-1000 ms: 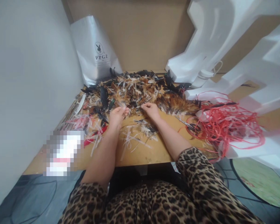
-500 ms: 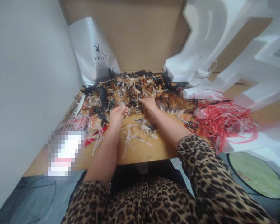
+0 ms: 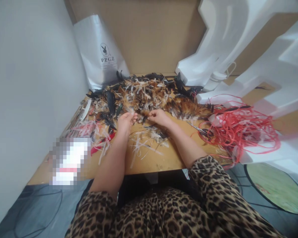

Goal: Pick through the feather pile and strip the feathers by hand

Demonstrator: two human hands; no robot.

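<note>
A loose heap of brown, white and black feathers [image 3: 144,91] covers the back of the table. At its front edge my left hand [image 3: 126,121] is closed in a pinch on pale, fluffy feathers [image 3: 129,109]. My right hand [image 3: 159,117], a short way to the right, pinches a small brown-and-dark feather [image 3: 144,115] that lies between the two hands. White ribbon strips [image 3: 139,145] and feather scraps [image 3: 157,135] lie on the table just below the hands. A neater row of brown feathers [image 3: 188,109] is to the right.
Right of the hands are scissors [image 3: 205,132] and a tangle of red ribbon [image 3: 245,129] on white foam [image 3: 260,150]. A white bag [image 3: 99,56] stands at the back left. Pink and white strips [image 3: 86,129] lie at the left. The table's front edge [image 3: 154,171] is close to my body.
My right hand reached forward into the heap, then came back toward me with a small feather. My left hand stays almost in place, still pinching.
</note>
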